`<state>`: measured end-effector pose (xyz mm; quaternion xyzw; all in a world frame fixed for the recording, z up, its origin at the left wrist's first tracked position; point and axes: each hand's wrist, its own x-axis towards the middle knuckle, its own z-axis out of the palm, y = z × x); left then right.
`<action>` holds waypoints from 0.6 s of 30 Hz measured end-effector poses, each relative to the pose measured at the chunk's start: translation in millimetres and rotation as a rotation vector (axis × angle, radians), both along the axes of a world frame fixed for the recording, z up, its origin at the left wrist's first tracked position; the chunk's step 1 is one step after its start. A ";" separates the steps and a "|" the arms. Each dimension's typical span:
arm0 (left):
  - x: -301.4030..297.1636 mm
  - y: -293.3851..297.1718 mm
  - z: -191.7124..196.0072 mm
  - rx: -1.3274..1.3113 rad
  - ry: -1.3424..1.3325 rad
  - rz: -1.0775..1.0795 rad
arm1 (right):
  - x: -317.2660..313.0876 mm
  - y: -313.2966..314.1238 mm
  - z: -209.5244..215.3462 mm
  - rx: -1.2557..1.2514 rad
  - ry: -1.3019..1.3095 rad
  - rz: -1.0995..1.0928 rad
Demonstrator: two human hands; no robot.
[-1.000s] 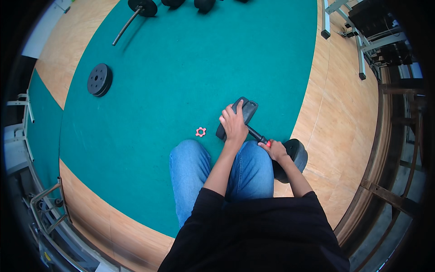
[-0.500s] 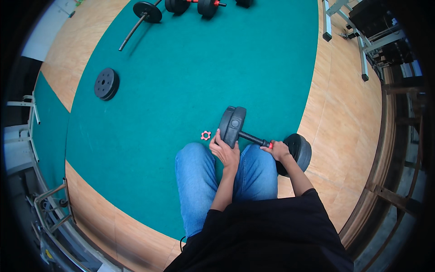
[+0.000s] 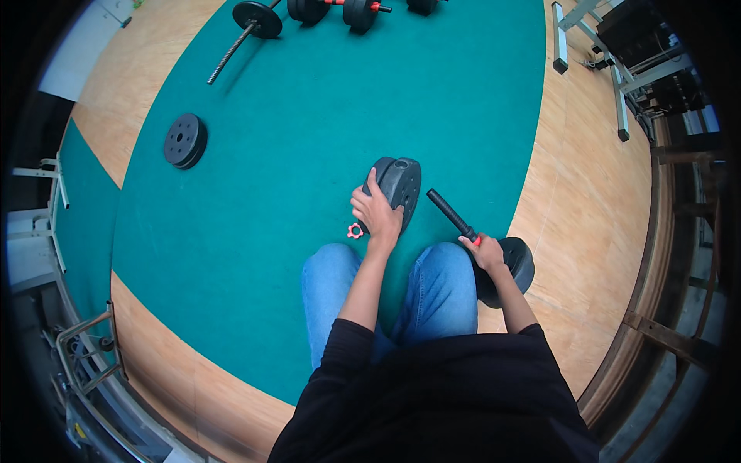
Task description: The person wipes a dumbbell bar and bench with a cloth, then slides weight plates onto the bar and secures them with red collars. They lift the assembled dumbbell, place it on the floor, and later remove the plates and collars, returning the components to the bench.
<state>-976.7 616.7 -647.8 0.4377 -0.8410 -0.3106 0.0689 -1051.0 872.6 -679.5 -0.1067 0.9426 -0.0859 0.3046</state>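
My left hand (image 3: 380, 210) grips a pair of dark weight plates (image 3: 404, 193), held on edge in front of my knees. My right hand (image 3: 487, 252) is closed around the red-collared part of a dumbbell bar (image 3: 450, 213). The bar's bare threaded end points up and to the left, apart from the plates. Another set of black plates (image 3: 518, 268) sits at the bar's other end, beside my right knee and partly hidden by my hand and forearm. A small red star-shaped nut (image 3: 355, 231) lies on the green mat just left of the held plates.
Stacked dark plates (image 3: 185, 141) lie on the green mat (image 3: 293, 147) to the left. At the far side are a loaded barbell (image 3: 258, 20) and red-and-black dumbbells (image 3: 360, 14). White-framed equipment (image 3: 560, 46) stands at the far right, metal frames (image 3: 93, 347) at the left.
The plates in my left hand have come off the bar's threaded end and shifted slightly away from me. The bar's freed end now tilts upward, still held in my right hand.
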 end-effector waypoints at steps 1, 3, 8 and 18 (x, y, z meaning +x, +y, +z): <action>-1.9 -4.9 -1.4 0.011 -0.017 -0.004 | -0.9 -0.1 0.4 0.001 -0.002 -0.011; -6.3 -19.8 -4.5 0.031 -0.049 -0.012 | -1.4 -1.6 0.4 0.001 -0.005 -0.034; -19.3 -69.7 -13.4 0.147 -0.183 0.007 | -9.8 -5.4 -9.1 0.005 0.030 -0.085; -26.0 -122.4 -42.8 0.353 -0.350 0.056 | -36.6 -37.7 -33.2 0.220 -0.054 -0.061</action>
